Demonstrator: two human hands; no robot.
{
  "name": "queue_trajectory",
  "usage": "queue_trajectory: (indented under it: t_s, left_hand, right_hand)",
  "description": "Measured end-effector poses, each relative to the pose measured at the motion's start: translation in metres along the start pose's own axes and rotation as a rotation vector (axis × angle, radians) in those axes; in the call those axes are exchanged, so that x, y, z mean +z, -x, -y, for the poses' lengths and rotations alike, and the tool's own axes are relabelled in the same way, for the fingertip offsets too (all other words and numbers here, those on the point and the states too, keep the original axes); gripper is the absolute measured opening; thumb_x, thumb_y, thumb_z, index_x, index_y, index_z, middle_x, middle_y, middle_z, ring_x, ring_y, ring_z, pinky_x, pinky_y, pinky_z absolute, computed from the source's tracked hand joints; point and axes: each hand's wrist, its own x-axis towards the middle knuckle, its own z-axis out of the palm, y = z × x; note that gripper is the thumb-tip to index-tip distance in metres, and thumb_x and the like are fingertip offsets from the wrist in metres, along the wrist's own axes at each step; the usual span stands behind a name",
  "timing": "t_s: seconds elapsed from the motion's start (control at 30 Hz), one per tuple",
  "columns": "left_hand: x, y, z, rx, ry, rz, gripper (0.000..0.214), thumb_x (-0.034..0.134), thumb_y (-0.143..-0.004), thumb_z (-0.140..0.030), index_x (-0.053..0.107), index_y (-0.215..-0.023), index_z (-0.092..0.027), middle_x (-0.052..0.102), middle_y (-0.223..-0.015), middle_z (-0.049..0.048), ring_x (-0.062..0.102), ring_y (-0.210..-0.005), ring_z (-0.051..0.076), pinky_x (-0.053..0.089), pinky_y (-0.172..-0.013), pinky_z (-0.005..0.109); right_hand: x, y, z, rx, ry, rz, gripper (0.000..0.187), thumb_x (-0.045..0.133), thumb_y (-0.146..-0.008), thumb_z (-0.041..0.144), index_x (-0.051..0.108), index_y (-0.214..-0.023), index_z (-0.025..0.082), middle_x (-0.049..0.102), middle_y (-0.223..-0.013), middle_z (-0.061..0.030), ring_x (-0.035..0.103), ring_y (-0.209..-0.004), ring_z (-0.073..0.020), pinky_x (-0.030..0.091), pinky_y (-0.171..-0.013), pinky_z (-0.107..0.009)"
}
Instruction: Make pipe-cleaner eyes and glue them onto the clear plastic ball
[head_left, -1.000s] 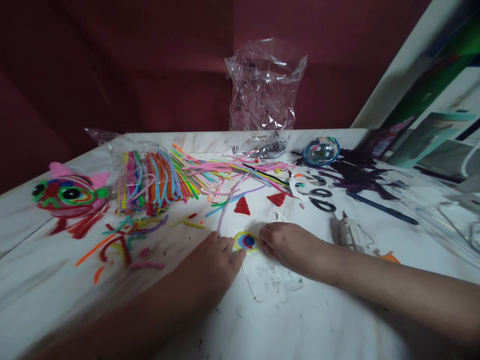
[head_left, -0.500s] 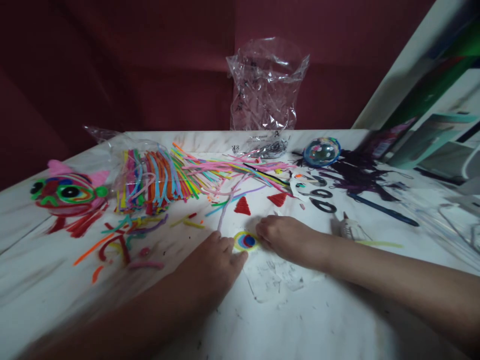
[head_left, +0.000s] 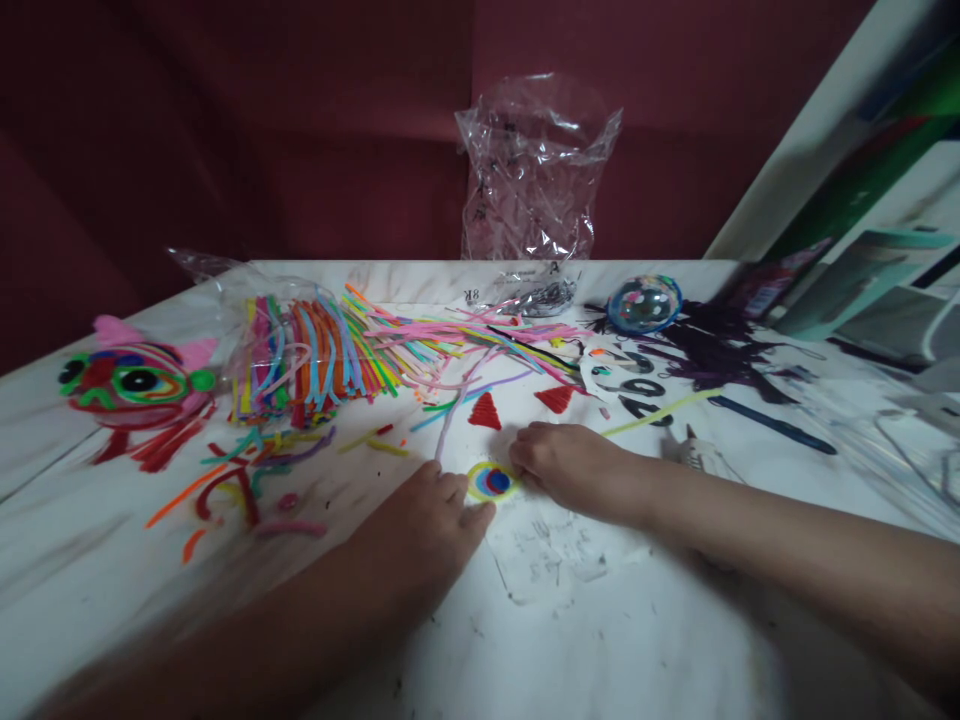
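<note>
A small eye-shaped coil of pipe cleaners (head_left: 495,482), with a blue centre and yellow outer rim, lies between my hands. At its left edge my left hand (head_left: 431,520) pinches it, thumb below and fingers above. On the other side my right hand (head_left: 559,465) has its fingers closed at the coil's right tip. A loose yellow pipe cleaner (head_left: 664,410) runs from behind the right hand up to the right; its near end is hidden by the fingers. Under and below the coil is a creased, marked sheet (head_left: 544,560). Two red triangles (head_left: 484,410) of pipe cleaner lie just beyond.
Bundled pipe cleaners (head_left: 322,350) in clear plastic fill the back left. A colourful face ornament (head_left: 139,385) lies far left, with cut scraps (head_left: 232,490) nearer. A clear dome (head_left: 643,303), dark purple strands (head_left: 720,345), a dark pen (head_left: 776,425) and a white nozzle bottle (head_left: 701,455) are right.
The yellow pipe cleaner's loose length has swung from below the bottle, right of my forearm, to above my right wrist. Both hands stay at the coil, nearly unmoved.
</note>
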Motion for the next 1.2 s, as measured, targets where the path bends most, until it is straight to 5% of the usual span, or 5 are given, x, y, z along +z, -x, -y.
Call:
queue_trajectory:
  t_s: [0.67, 1.2]
  left_hand:
    - [0.0059, 0.0005, 0.0003, 0.003, -0.032, -0.056, 0.021, 0.048, -0.087, -0.013, 0.059, -0.105, -0.014, 0.064, -0.084, 0.0087, 0.056, -0.077, 0.022, 0.041, -0.072, 0.038]
    - [0.0023, -0.0001, 0.0020, -0.019, 0.006, 0.009, 0.018, 0.048, -0.086, -0.011, 0.058, -0.100, -0.016, 0.062, -0.082, 0.0068, 0.056, -0.078, 0.022, 0.039, -0.072, 0.037]
  right_hand:
    - [-0.0022, -0.0005, 0.0050, 0.000, 0.006, -0.020, 0.017, 0.051, -0.086, 0.015, 0.067, -0.084, 0.012, 0.069, -0.090, -0.0115, 0.063, -0.082, -0.0203, 0.039, -0.064, -0.026]
    - [0.0026, -0.0047, 0.0095, 0.068, 0.014, -0.030, 0.020, 0.050, -0.085, 0.022, 0.067, -0.090, 0.011, 0.070, -0.092, -0.0147, 0.064, -0.085, -0.0243, 0.040, -0.064, -0.029]
